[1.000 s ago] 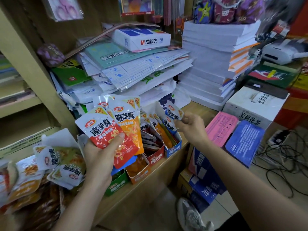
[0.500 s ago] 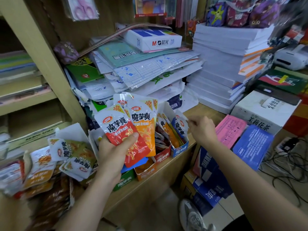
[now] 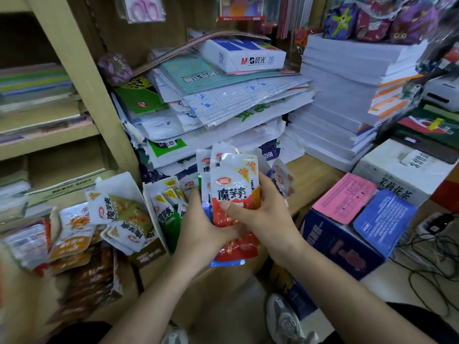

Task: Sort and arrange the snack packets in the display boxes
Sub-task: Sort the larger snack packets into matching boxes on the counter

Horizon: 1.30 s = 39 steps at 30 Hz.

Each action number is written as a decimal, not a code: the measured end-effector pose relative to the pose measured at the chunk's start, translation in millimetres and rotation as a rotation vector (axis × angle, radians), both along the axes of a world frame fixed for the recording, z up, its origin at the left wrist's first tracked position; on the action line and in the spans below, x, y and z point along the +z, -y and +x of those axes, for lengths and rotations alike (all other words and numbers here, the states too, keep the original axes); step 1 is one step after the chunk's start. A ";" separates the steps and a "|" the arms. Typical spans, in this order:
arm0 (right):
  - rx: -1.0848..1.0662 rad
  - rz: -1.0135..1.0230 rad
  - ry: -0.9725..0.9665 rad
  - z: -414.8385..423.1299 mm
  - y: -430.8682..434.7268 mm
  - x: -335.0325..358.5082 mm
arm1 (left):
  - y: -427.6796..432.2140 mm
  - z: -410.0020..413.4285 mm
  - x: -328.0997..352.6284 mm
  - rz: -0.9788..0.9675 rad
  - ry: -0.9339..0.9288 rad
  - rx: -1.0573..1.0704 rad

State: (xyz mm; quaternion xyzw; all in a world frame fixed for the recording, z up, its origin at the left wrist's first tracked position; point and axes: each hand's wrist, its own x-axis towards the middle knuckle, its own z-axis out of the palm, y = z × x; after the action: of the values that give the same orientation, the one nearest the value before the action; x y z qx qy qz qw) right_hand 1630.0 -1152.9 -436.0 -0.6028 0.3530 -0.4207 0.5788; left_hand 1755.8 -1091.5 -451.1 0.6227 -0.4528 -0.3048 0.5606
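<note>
A stack of snack packets [image 3: 232, 184], white tops with red, orange and blue bottoms, stands upright between both hands at centre. My left hand [image 3: 198, 227] grips the stack from the left and below. My right hand [image 3: 258, 214] grips it from the right, thumb pressed on the front red packet. Behind and left, a display box [image 3: 159, 219] holds green packets [image 3: 167, 214]. More packets [image 3: 280, 180] stand in a box behind my right hand, largely hidden. Loose packets [image 3: 119, 219] lie heaped further left on the wooden counter.
A tall pile of paper goods and plastic folders [image 3: 223, 100] rises right behind the boxes, with white paper reams [image 3: 347, 95] to its right. Cartons topped by pink [image 3: 345, 197] and blue [image 3: 383, 219] sheets stand low at right. Cables [image 3: 432, 256] lie on the floor. Shelving [image 3: 49, 135] stands left.
My right hand came back from the blue box at the right and now grips the stack with my left hand. The fanned packets are squared into one upright stack. The camera shifted left.
</note>
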 end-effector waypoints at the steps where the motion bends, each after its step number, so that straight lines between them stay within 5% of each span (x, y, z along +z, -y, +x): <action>1: -0.014 0.011 0.007 -0.3 1.1 -1.9 | -0.5 0.9 0.4 0.013 0.001 -0.022; 7: -0.038 0.121 0.125 -2.1 6.4 -0.7 | -2.4 4.7 4.1 -0.032 -0.223 -0.048; 14: 0.008 0.189 0.099 -14.3 15.3 8.6 | -4.1 17.4 5.5 -0.027 -0.270 0.072; 19: -0.251 0.019 0.033 -38.9 41.2 18.7 | -6.4 50.5 7.4 -0.085 -0.220 0.291; 24: -0.527 -0.364 -0.099 -48.6 56.4 16.4 | -10.3 78.1 10.7 -0.129 -0.206 0.469; 27: -0.608 -0.487 -0.022 -43.9 50.4 23.5 | -13.1 82.1 8.8 -0.103 -0.194 0.491; 39: -0.330 -0.553 -0.210 -14.9 54.9 -1.1 | -19.5 71.4 10.1 -0.081 -0.248 0.422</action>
State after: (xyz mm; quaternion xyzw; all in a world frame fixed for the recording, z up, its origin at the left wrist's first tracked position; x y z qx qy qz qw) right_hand 1615.1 -1207.8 -437.1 -0.7117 0.3759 -0.5241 0.2783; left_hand 1827.2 -1072.0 -441.0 0.6383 -0.2524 -0.2368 0.6876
